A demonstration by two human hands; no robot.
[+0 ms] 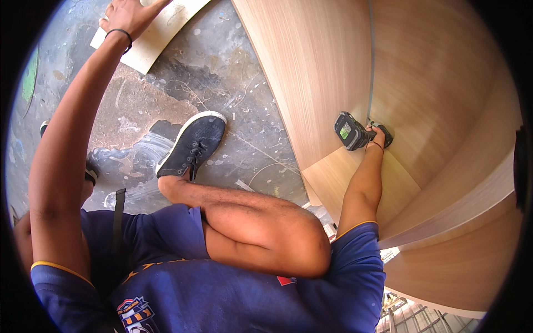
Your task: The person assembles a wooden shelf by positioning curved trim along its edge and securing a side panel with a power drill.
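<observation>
In my right hand (377,136) is a cordless drill (355,133), its dark battery base turned to the left and bearing a green label. The fingers wrap round its grip, and my hand partly hides its front end. It sits inside a wood-grain cabinet (311,72), close to the seam between two panels. My left arm stretches far forward to the upper left. There my left hand (132,18) has its fingers apart, over or beside a pale flat board (166,34); whether it touches the board I cannot tell. The frame's edge cuts off some fingertips.
Further wood-grain panels (455,222) curve along the right side. The grey concrete floor (222,61) is stained and dusty, with a brownish patch (144,111) and thin loose strands. My bent leg (266,233) and dark shoe (197,144) lie between my arms. A metal grille (411,316) shows at the lower right.
</observation>
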